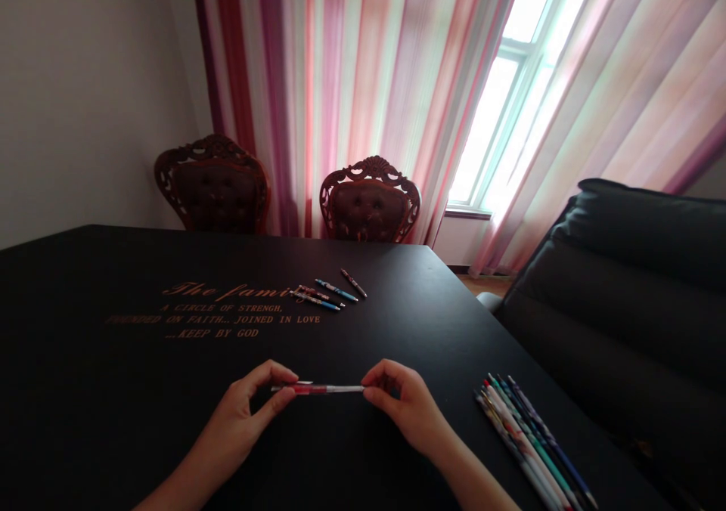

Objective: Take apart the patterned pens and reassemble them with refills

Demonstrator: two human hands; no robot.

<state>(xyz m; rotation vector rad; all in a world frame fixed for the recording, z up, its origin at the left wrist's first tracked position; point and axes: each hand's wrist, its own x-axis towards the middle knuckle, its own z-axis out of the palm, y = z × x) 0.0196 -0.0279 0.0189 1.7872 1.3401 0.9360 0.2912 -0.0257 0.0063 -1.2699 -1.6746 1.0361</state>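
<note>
A slim pen (321, 390), red toward its left end and whitish toward its right, is held level above the black table (318, 466). My left hand (249, 401) pinches its red end between thumb and fingers, near a pale clip. At the opposite end, the thumb and fingertips of my right hand (400, 401) close on the narrow tip. Farther off, several patterned pens (336, 290) lie loosely on the table. To the right of my right hand rests a bundle of several more pens (530, 439), side by side and slanted.
Gold lettering (212, 333) is printed on the tabletop at left. Two carved chairs, one on the left (218, 193) and one in the middle (371, 205), stand beyond the far edge. A dark padded seat (629, 292) adjoins the table's right side. Striped curtains (363, 80) hang behind.
</note>
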